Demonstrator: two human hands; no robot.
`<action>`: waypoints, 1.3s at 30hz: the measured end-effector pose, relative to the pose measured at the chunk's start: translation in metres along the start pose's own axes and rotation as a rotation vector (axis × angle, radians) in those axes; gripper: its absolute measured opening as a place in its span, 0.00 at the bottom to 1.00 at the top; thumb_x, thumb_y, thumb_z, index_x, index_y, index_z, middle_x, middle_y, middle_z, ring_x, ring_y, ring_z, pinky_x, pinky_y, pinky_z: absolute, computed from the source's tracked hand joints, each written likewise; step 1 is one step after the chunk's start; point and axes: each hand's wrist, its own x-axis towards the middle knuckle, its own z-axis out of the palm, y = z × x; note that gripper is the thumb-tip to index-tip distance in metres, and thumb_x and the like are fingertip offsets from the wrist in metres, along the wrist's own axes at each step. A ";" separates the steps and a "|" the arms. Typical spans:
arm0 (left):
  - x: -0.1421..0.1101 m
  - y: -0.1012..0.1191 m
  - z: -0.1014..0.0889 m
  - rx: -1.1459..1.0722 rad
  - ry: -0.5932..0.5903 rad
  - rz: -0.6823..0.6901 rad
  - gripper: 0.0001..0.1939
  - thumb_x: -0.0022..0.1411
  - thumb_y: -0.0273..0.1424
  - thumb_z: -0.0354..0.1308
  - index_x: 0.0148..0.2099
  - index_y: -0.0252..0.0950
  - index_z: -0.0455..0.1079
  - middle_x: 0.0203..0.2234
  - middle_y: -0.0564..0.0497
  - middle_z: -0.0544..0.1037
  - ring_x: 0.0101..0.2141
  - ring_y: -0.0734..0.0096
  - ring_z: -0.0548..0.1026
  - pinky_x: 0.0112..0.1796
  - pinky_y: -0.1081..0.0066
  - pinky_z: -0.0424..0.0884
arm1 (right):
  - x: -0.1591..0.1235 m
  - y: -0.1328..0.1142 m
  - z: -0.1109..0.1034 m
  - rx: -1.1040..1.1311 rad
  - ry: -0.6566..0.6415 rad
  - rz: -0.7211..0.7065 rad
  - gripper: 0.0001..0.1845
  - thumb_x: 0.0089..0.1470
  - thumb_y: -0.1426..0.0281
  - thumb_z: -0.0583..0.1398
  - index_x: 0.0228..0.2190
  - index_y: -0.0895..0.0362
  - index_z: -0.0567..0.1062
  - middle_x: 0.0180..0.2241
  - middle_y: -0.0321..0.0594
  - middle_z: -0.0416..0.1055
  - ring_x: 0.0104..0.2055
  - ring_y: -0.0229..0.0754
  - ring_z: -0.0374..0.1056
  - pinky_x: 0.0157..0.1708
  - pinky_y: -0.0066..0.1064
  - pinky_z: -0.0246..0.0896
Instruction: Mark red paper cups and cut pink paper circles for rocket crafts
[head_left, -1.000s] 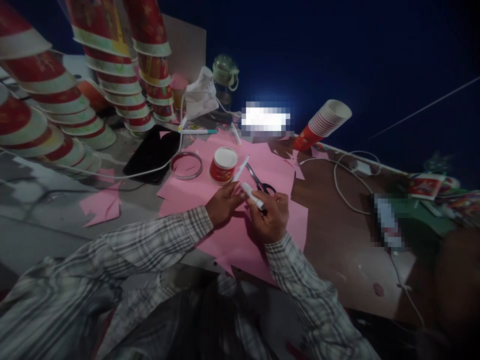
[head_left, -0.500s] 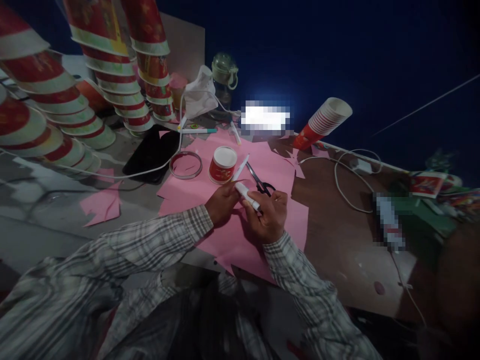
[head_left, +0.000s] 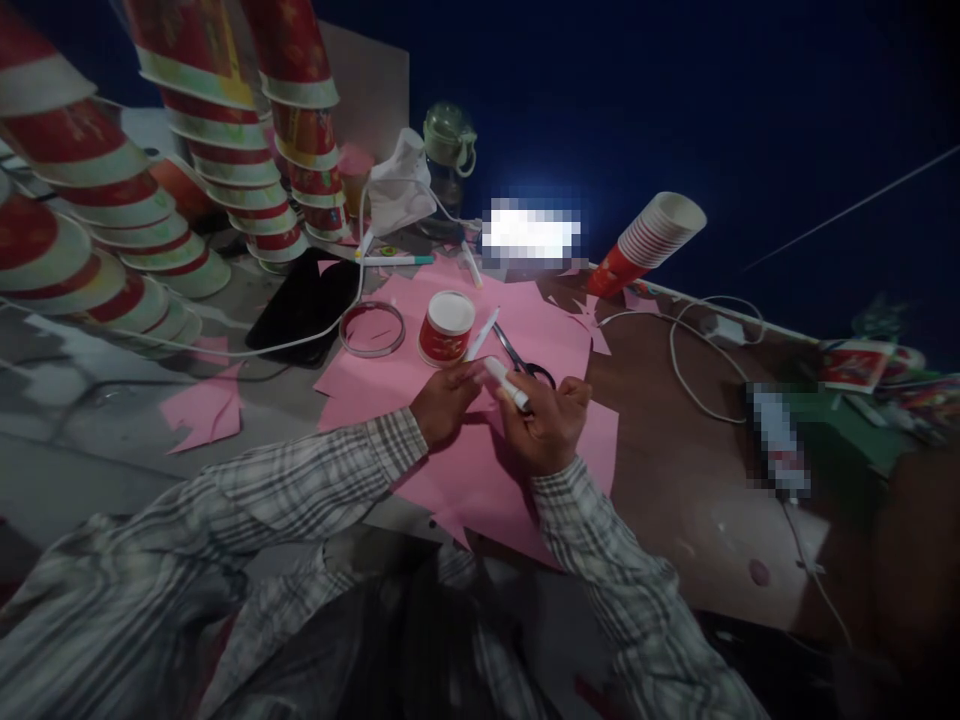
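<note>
My right hand (head_left: 551, 425) is closed around a small white tube (head_left: 507, 385), its tip pointing up and left. My left hand (head_left: 448, 405) pinches what looks like a small piece of pink paper (head_left: 480, 371), close to the tube's tip. Beneath both hands lie large pink paper sheets (head_left: 450, 475). Just beyond my left hand stands a red paper cup (head_left: 445, 335) with its white end up. A slim white marker-like stick (head_left: 482, 333) rests beside it. Black-handled scissors (head_left: 517, 358) lie past my right hand, partly hidden by it.
Tall stacks of red-and-white cups (head_left: 247, 185) rise at the left, with another cup stack (head_left: 649, 243) leaning at the back right. A tape-like ring (head_left: 373, 330) and a black tablet-like slab (head_left: 304, 305) lie left. White cable (head_left: 705, 400) loops across the right side.
My right hand has moved slightly right with the white tube, drawing it back from my left fingers. The pink piece in my left hand now shows more clearly.
</note>
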 end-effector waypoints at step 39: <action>-0.003 0.009 0.004 -0.054 -0.175 -0.023 0.29 0.45 0.32 0.78 0.51 0.30 0.79 0.33 0.48 0.81 0.33 0.72 0.77 0.38 0.71 0.74 | 0.000 0.013 0.003 0.301 -0.105 0.534 0.18 0.55 0.66 0.64 0.48 0.53 0.77 0.44 0.45 0.80 0.41 0.46 0.74 0.44 0.43 0.73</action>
